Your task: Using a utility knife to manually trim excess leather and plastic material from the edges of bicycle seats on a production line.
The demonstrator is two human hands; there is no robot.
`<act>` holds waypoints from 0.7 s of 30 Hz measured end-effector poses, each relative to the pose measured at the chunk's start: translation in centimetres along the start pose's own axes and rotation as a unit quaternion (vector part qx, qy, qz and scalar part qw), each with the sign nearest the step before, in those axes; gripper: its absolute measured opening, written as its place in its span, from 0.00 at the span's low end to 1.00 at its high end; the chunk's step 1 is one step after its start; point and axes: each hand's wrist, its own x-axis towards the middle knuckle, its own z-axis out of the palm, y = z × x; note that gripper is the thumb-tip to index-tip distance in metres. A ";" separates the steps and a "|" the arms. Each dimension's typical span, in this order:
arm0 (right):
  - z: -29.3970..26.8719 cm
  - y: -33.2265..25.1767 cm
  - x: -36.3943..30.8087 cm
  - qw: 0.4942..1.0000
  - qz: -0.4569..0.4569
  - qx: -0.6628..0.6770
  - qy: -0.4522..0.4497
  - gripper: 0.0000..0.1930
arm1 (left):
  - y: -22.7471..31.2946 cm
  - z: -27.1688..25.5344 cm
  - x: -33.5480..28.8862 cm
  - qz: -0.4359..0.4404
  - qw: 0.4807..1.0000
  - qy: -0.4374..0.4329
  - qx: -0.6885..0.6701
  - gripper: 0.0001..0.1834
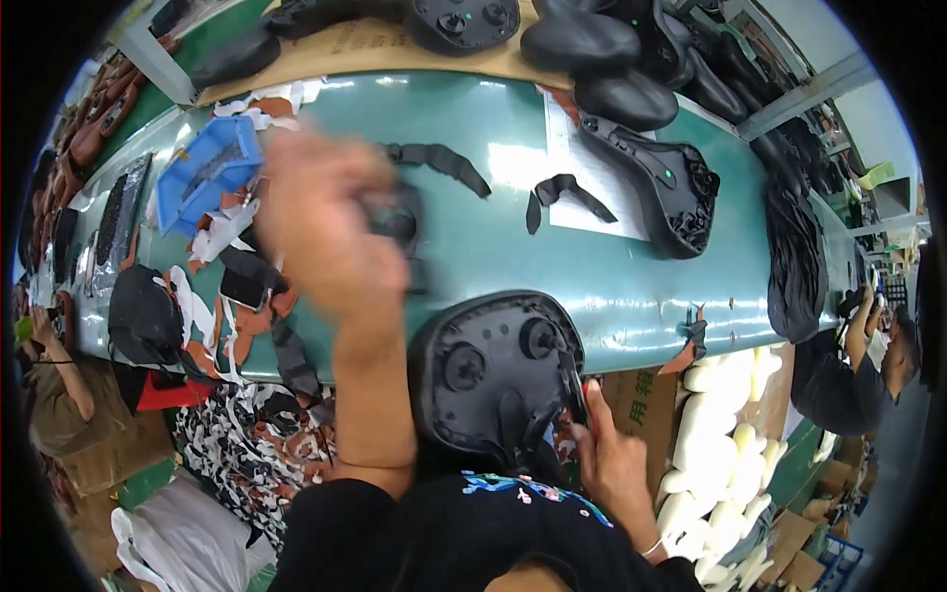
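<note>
A black bicycle saddle (493, 414) lies underside up at the near table edge, against my body. Two round black mounts show on its underside. My right hand (614, 454) is closed on a slim dark hand tool (572, 390) with a bit of red at the grip; its dark end lies along the saddle's right rim. I cannot make out its exact kind. My left hand (330, 222) is smeared by motion above the table, near a blue tray (212, 173); its fingers cannot be read. Beside it, a dark object (400, 222) shows partly, too blurred to name.
Curved black strips (444, 163) lie on the green table (473, 257). Another upturned saddle (656, 187) rests on white paper at the right. Black saddles (582, 44) crowd the back shelf. Scraps (247, 424) heap at the left; pale foam pieces (710, 444) fill a box at the right.
</note>
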 end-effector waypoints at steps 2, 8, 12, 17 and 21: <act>2.3 -0.1 -1.7 0.986 0.089 0.143 0.005 0.28 | 0.8 -1.8 0.7 0.131 0.969 0.139 0.158 0.11; 4.2 0.3 3.1 0.933 0.114 0.314 0.131 0.17 | -3.8 -3.0 -3.4 -0.138 0.769 -0.501 0.372 0.20; 2.9 0.1 8.7 0.920 0.059 0.369 0.116 0.16 | -6.7 -6.5 -0.1 -0.194 0.792 -0.517 0.260 0.20; -1.9 1.9 20.1 0.913 -0.056 0.266 0.303 0.17 | -9.5 -5.3 11.5 -0.264 0.960 -0.078 -0.054 0.22; -3.3 1.2 31.0 0.836 -0.058 0.491 0.237 0.19 | -11.1 -2.0 12.4 -0.235 0.916 -0.298 0.129 0.18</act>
